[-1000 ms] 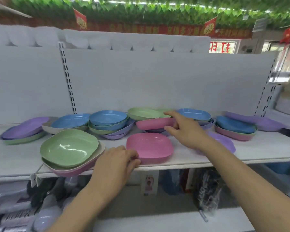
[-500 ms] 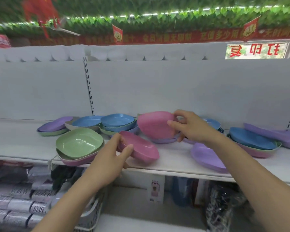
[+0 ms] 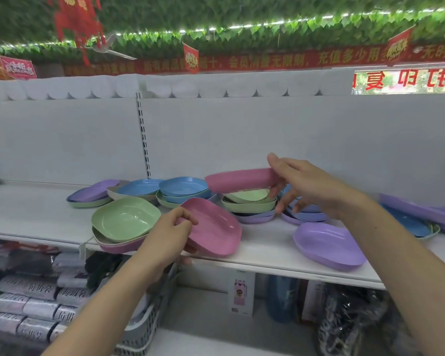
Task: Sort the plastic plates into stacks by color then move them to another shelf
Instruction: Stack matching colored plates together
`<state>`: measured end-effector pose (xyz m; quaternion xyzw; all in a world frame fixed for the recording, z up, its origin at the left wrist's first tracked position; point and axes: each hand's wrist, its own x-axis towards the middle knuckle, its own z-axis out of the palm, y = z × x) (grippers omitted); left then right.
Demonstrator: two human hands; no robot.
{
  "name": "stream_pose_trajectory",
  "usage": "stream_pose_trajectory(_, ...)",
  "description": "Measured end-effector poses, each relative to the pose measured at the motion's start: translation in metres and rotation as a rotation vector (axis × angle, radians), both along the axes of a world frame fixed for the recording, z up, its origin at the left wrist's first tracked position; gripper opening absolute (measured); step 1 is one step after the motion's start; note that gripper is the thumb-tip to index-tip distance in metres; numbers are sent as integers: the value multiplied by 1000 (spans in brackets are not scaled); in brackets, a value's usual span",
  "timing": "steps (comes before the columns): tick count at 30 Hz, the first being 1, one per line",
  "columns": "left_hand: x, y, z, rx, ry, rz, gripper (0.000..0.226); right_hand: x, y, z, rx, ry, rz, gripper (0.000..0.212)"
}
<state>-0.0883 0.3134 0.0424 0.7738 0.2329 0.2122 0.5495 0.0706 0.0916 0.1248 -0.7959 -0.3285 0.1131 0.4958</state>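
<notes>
The left hand [image 3: 168, 233] grips a pink plate [image 3: 213, 228] by its near-left rim, thumb on the inside and fingers curled beneath; the plate is tilted up toward the camera, its lower edge at the front of the white shelf [image 3: 267, 258]. Just left of it sits a green plate [image 3: 125, 218] on top of a small stack of a beige and a pink plate. To the right, a purple plate [image 3: 328, 245] lies alone near the shelf's front edge. Farther back, the right hand [image 3: 302, 182] holds a second pink plate [image 3: 240, 179] by its right end, raised clear of a green-topped stack [image 3: 249, 201] below it. Behind the left hand stands a blue-topped stack [image 3: 184, 188]. Mixed plates in purple, blue and green lie along the rear of the shelf to both sides.
</notes>
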Motion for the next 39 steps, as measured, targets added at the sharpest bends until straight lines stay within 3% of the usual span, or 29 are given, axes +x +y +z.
stream_pose_trajectory(2, 0, 0, 1, -7, 11, 8, 32, 7, 1, -5, 27, 1, -39, 45)
stream_pose_trajectory(5, 2, 2, 5, 17, 8, 15, 37, 20, 2, -19, 73, -63, -124, 3)
stream_pose_trajectory(8, 2, 4, 8, 48, 7, 13, 42, 30, 0, -31, 110, -42, -171, 34)
stream_pose_trajectory(11, -2, 2, 11, 55, 0, 22, 44, 28, -4, -35, 137, -29, -160, 45)
stream_pose_trajectory(18, -28, 13, 18, 117, -96, 117, 37, -2, 0, -32, 205, -74, -47, 27)
stream_pose_trajectory(24, -84, 60, 22, 145, -136, 169, 34, -42, 52, -28, 199, -159, 54, 21)
stream_pose_trajectory(32, -219, 147, 17, 59, -148, 280, 32, -142, 174, -30, 194, -147, 273, 16)
stream_pose_trajectory(39, -387, 257, 0, 206, -71, 496, 29, -278, 338, -48, 199, -223, 481, 17)
